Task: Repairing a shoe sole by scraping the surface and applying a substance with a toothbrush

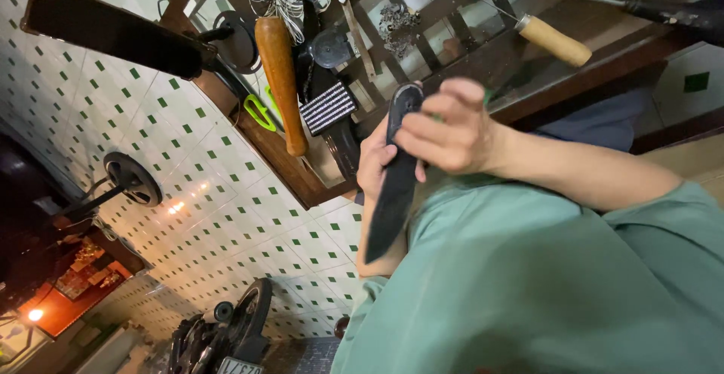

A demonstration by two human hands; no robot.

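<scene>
Black, flat and long, the strip (394, 185) sits gripped by both hands. Right hand (451, 127) fingers pinch its top; left hand (375, 159) fingers wrap it just below, near the tabletop (467, 57).

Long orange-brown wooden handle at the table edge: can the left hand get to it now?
Probably yes: the long orange-brown wooden handle lies near the left hand with open space between, though that hand grips the long black flat strip with the right hand.
</scene>
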